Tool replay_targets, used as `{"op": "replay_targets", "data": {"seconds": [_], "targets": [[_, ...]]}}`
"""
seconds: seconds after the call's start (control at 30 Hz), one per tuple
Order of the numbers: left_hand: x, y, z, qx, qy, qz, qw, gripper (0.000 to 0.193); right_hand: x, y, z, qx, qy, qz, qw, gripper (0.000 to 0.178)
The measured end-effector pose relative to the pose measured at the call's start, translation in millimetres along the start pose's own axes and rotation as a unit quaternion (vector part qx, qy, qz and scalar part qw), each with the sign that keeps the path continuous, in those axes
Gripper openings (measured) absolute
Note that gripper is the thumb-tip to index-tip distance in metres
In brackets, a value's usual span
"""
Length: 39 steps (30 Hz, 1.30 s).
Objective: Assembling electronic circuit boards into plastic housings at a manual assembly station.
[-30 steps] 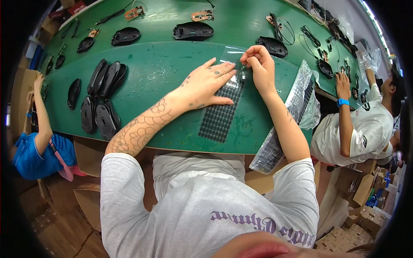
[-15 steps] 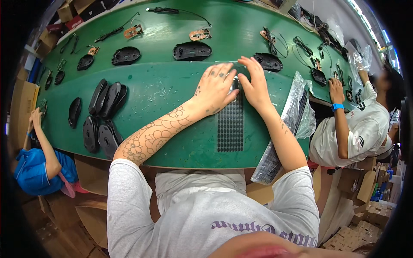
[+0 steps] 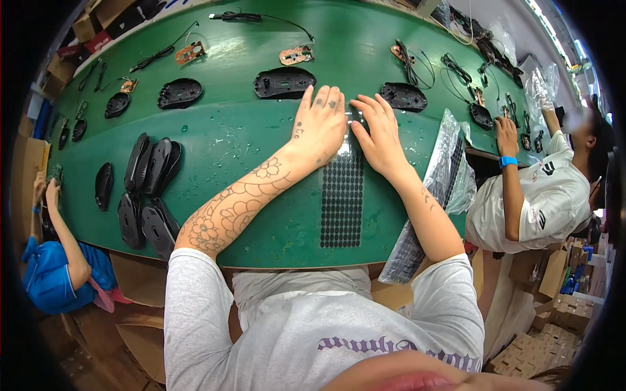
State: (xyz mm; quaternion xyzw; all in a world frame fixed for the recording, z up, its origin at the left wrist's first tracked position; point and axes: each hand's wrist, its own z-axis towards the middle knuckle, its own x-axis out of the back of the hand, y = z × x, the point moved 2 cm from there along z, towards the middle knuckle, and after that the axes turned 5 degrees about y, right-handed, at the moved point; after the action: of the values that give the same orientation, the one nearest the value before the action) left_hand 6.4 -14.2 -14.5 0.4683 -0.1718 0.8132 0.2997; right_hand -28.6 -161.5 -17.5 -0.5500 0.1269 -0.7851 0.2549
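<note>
A clear sheet with rows of small round black pads [image 3: 342, 208] lies on the green table in front of me. My left hand [image 3: 319, 127] rests on the sheet's far left edge, palm down, its fingers stretched out. On the far right side of that sheet lies my right hand [image 3: 380, 133], fingers extended and slightly bent. Neither hand visibly holds anything. Just beyond my left fingertips is a black computer mouse base shell [image 3: 283, 83]; another base shell [image 3: 404, 96] sits beyond my right hand.
Black mouse shells [image 3: 153, 163] are grouped at left. Circuit boards with cables [image 3: 297, 55] lie along the far side. Right of my forearm, a plastic bag of pad sheets [image 3: 424, 195] overhangs the table's front edge. A co-worker in white [image 3: 528, 202] is at right, another in blue [image 3: 59, 267] at left.
My view has shifted slightly. My left hand has turned and drawn its thumb in from over the sheet; the two hands are a little farther apart, exposing more of the sheet's upper part.
</note>
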Motion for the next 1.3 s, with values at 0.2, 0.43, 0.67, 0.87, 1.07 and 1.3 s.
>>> {"op": "replay_targets", "data": {"seconds": [0.2, 0.43, 0.67, 0.87, 1.07, 1.3], "targets": [[2.0, -5.1, -7.3, -0.003, 0.008, -0.1, 0.995, 0.047, -3.0, 4.4, -1.9, 0.054, 0.031, -0.099, 0.993, 0.043], [2.0, 3.3, -8.5, -0.023, 0.01, -0.1, 0.995, 0.048, 1.4, 0.6, 2.8, 0.018, 0.068, 0.006, 0.997, 0.041], [3.0, -2.8, -1.4, -0.007, 0.071, -0.086, 0.994, 0.048, 17.5, -8.6, 10.5, 0.022, 0.1, 0.078, 0.992, 0.037], [6.0, 6.3, -7.7, -0.04, 0.031, -0.149, 0.988, 0.045, 20.6, 0.8, 12.4, -0.019, 0.12, 0.16, 0.98, 0.034], [-1.2, 4.6, 1.9, -0.017, 0.028, -0.14, 0.99, 0.043, 18.7, 0.4, 11.9, -0.044, 0.102, 0.169, 0.979, 0.035], [1.9, 8.5, 24.6, -0.005, -0.009, -0.07, 0.998, 0.044, 18.6, 3.1, 13.1, -0.05, 0.098, 0.158, 0.981, 0.036]]}}
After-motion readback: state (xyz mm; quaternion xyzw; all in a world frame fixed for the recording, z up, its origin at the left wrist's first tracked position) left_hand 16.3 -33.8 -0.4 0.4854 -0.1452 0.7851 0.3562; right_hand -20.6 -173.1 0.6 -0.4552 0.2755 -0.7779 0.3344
